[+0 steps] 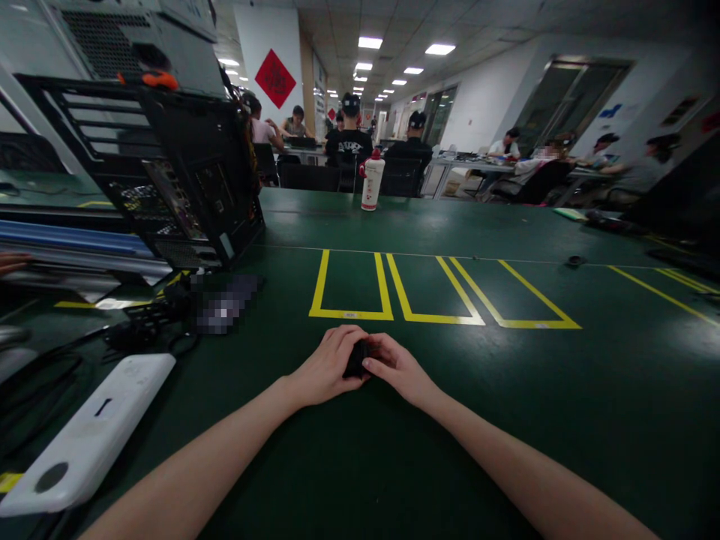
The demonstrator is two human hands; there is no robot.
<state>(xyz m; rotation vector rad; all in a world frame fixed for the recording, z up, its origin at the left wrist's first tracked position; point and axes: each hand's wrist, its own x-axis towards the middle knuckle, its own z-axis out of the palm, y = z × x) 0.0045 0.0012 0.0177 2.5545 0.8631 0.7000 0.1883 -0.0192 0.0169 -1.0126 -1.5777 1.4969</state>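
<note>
Between the person's two bare hands sits a small black object with a dark, hard-looking surface (355, 361), near the middle of the broad dark-green tabletop (394, 472); from here I can't make out whether it opens or holds anything, since fingers cover most of it. The left hand (325, 365) wraps over its top and side, thumb beneath, while the right hand (403, 369) pinches in from the other side, so both are grasping it. Just beyond the knuckles lie three outlines of bright yellow tape (356, 315), side by side. Further back stands a tall white drinking bottle with red lid and base (372, 184), upright, its contents hidden by the opaque wall. Off to the left is a black metal computer case with slotted openings (219, 176); circuit boards show through its gaps, and loose wires run along one edge. A grey metal housing with a perforated panel (183, 46) rests above it. Nearer, well apart from the hands, lie a tangle of black cables (138, 328) and a long white plastic device with a round grey disc (93, 431). Several seated people (349, 139) fill the room behind.
</note>
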